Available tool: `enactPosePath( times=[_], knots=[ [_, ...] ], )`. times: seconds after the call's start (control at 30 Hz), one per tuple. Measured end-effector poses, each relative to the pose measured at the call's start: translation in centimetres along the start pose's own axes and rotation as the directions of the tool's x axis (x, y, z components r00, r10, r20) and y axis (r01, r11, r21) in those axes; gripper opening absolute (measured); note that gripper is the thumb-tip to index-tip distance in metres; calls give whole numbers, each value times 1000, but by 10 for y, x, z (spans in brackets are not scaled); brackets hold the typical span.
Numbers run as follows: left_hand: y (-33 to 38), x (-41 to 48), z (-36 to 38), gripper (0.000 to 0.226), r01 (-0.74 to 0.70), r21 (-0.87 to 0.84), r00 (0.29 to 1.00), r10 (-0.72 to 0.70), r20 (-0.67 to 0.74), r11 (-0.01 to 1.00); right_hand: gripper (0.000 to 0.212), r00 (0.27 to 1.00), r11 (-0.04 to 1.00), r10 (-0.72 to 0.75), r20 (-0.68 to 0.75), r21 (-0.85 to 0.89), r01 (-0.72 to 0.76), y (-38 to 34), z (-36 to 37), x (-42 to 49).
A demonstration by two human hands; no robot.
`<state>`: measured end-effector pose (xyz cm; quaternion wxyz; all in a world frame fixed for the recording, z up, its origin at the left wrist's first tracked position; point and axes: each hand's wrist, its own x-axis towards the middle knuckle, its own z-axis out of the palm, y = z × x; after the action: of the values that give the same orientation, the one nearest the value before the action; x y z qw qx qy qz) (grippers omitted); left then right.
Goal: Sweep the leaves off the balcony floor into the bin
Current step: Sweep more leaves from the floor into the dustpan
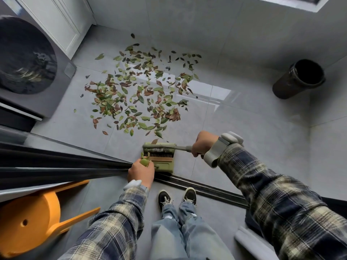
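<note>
Several green and brown leaves [139,91] lie scattered across the grey balcony floor [244,128]. A dark round bin [298,79] stands upright at the far right, apart from the leaves. My left hand [140,172] grips the green handle of a green dustpan [163,162] that sits just past the door track. My right hand [203,143] grips the grey handle of a broom [159,147], whose head lies across the dustpan's mouth. One brown leaf [154,141] rests at the pan's far edge.
A washing machine [28,59] with a dark round door stands at the left. A black sliding-door track [197,186] runs across the floor in front of my feet. An orange stool [33,212] stands at the lower left. White cabinet doors [62,21] line the far left wall.
</note>
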<state>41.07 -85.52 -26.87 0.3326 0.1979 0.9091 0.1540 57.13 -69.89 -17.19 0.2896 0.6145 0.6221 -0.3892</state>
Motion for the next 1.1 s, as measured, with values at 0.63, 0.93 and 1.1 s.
enactPosePath(
  times=[0.63,0.93,1.1],
  knots=[
    [0,7,-5,16,-14,-14,1000,14,6,1000,12,999,999,29,22,-29,-29,-12,30,15],
    [0,8,-13,24,-5,-69,1000,7,21,998,10,999,999,29,-27,-37,-30,-12,7,-2],
    [-3,8,-16,18,-4,-91,1000,4,-6,996,7,994,1000,3,-109,2,-3,-25,27,5]
  ],
)
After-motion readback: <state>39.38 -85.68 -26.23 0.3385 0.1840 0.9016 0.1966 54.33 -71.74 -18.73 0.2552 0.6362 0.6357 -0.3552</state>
